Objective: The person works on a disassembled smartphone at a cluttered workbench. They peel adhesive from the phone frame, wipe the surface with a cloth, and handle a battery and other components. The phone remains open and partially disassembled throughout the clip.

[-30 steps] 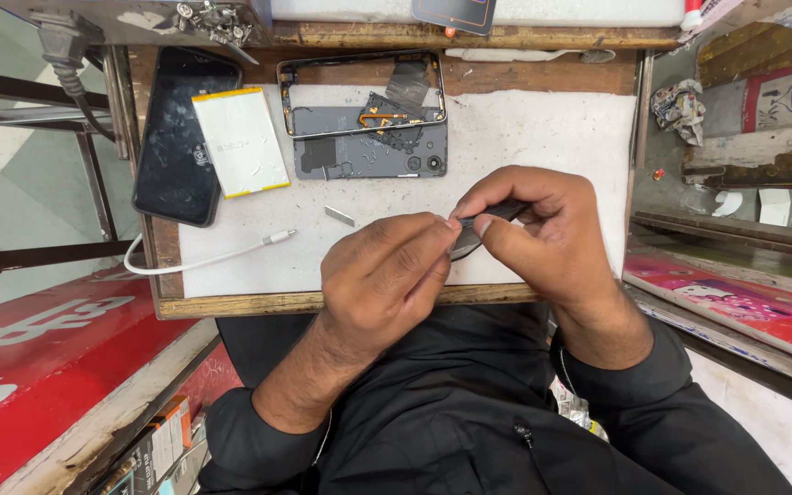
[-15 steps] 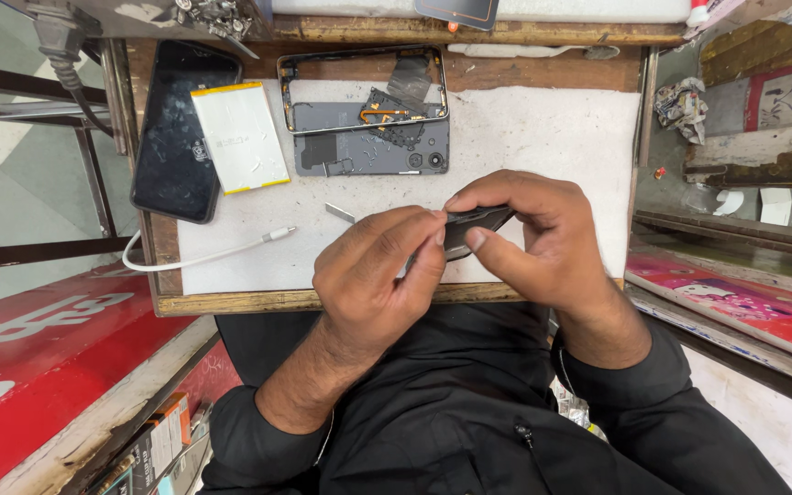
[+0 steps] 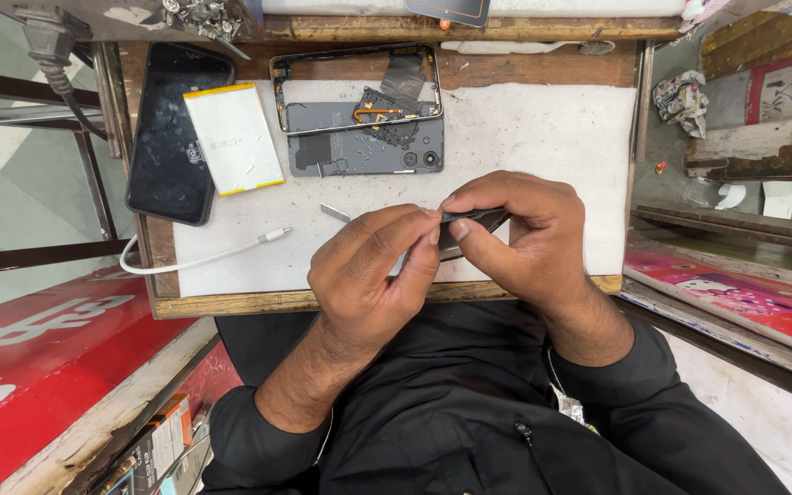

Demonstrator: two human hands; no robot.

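My right hand point(image 3: 524, 238) pinches a small dark flat part point(image 3: 471, 221) above the front of the white work mat point(image 3: 543, 137). My left hand point(image 3: 373, 275) meets it from the left, fingertips closed on the same part; a thin metal tool tip point(image 3: 334, 213) shows just left of that hand, and who holds it is hidden. Behind the hands lies an opened phone body point(image 3: 364, 142) with its frame point(image 3: 356, 87) and exposed boards. A white battery point(image 3: 234, 139) rests partly on a black phone screen point(image 3: 170, 133) at the left.
A white cable point(image 3: 203, 258) trails off the mat's left edge. The wooden table edge point(image 3: 231, 301) runs just before my lap. Red signboards point(image 3: 48, 339) flank the left, a shelf with clutter point(image 3: 735, 119) the right. A power plug point(image 3: 43, 37) hangs at top left.
Both hands have shifted slightly toward the table's front, still together on the dark part. Everything on the mat stays where it was.
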